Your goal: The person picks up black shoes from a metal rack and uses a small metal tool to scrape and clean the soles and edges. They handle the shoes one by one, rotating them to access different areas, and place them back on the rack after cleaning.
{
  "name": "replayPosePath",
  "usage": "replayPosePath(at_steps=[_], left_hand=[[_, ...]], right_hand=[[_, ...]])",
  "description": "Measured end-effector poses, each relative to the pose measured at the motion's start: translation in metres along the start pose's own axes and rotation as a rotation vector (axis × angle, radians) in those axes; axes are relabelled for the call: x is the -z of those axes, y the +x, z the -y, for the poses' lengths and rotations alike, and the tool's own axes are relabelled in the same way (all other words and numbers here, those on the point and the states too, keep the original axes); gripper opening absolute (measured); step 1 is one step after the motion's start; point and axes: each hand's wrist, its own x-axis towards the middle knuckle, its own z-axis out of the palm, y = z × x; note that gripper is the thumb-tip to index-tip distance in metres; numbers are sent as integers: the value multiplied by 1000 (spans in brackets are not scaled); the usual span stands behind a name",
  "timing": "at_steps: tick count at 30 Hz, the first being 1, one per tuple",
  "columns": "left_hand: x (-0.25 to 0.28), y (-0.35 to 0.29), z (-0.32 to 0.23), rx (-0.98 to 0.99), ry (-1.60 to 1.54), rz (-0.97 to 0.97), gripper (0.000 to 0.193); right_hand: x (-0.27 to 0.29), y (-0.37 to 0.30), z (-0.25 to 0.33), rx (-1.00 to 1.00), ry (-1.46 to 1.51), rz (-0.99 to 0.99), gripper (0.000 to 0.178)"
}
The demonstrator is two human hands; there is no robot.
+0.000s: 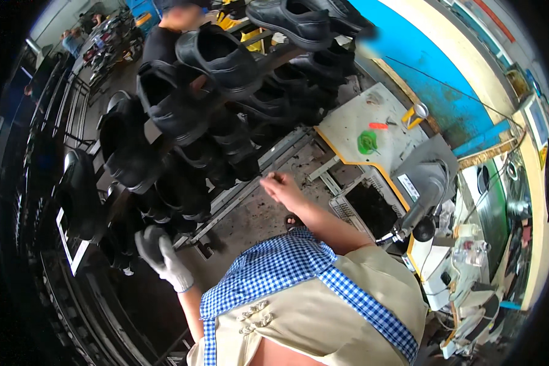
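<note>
A white glove covers my left hand [171,266], low beside the shoe rack. Its fingers are closed around a dark grey, rounded, shoe-like thing [149,245], too blurred to make out fully. My right hand [280,188] is bare and held over the floor in front of the rack. Its fingers are curled together; whether something small sits in them cannot be made out. Rows of black shoes [219,61] fill the rack ahead of me, with one black shoe [81,195] at its left end, nearest my left hand.
On my right stands a white worktable [348,131] with a green object [367,143], an orange piece [378,125] and a yellow cup-like item [416,116]. Below it is a crate [366,210] of dark scraps. A grey machine [426,183] stands alongside. Another person [165,43] is behind the rack.
</note>
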Motion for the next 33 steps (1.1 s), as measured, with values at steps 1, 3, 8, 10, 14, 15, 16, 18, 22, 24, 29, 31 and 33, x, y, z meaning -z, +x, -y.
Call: replayPosePath(at_steps=[1,3,8,10,14,15,16,18,22,24,29,31,33], left_hand=[[-3,-10,8,58,18,47,59],[-14,-29,19,53,92,122,51],[-40,-28,16,49,523,415,66],[-44,-26,20,-7,616,427,70],[-40,-28,19,-64,663,403,73],[-34,-30,25,-14,605,409,74],[-32,-30,21,-68,608,396,75],[-29,-35,26,13,603,347,76],[-25,-32,26,-14,584,334,75],[-23,-31,21,18,541,351,74],[-2,-38,25,3,556,423,64],[14,-39,27,80,498,394,60],[28,-47,38,270,317,324,52]], right_hand=[[3,2,9,14,58,-116,29],[21,16,3,-15,200,-320,24],[44,26,6,-18,270,-540,28],[48,24,-4,-13,239,-467,37],[37,21,-32,-112,121,-364,39],[23,16,-32,-135,74,-330,39],[13,13,-32,-149,29,-307,39],[-6,7,-37,-158,-118,-182,39],[-48,-2,-35,-127,-386,-22,41],[-55,1,-46,-30,-450,108,42],[-68,0,-68,-36,-502,303,38],[-73,-3,-75,7,-509,364,36],[-82,-9,-75,-108,-485,358,35]])
